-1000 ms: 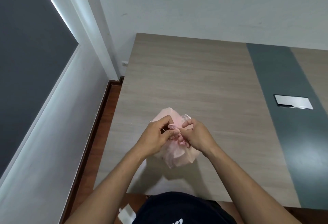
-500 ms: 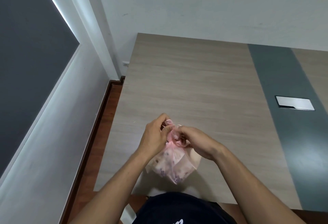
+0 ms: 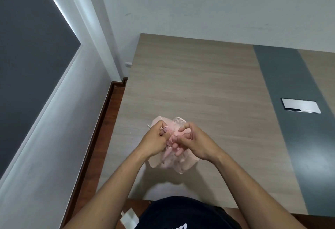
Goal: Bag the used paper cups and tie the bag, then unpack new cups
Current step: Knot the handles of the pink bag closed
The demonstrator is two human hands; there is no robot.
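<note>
- Against the view half a second earlier: shows the pink bag [image 3: 181, 163] drawn up shorter beneath the hands, with two loose flaps [image 3: 178, 120] of film now standing out past the knuckles (hidden behind the hands before).
- Shows both hands in much the same spot as before, close together above the near part of the worktop [image 3: 199, 83].
- Left hand [image 3: 155, 140]: fingers [image 3: 159, 129] curled and clamped on the gathered neck [image 3: 172, 135] of the bag, thumb and forefinger pinching a twisted strand of pink film.
- Right hand [image 3: 197, 140]: fingers [image 3: 189, 125] likewise curled, pinching the same neck from the opposite side; fingertips of the two hands almost touching.
- Bag body below and between the wrists, over the worktop a little in from its near edge; cannot tell whether resting or lifted just clear.
- Contents seen only as pale, blurred shapes through the film; no single cup distinguishable. Dark speckled patches visible through the plastic earlier, not now.
- Further right on the worktop: a grey strip [image 3: 282, 76] with a metal plate [image 3: 301, 105] set into it, well apart from the bag.
</note>
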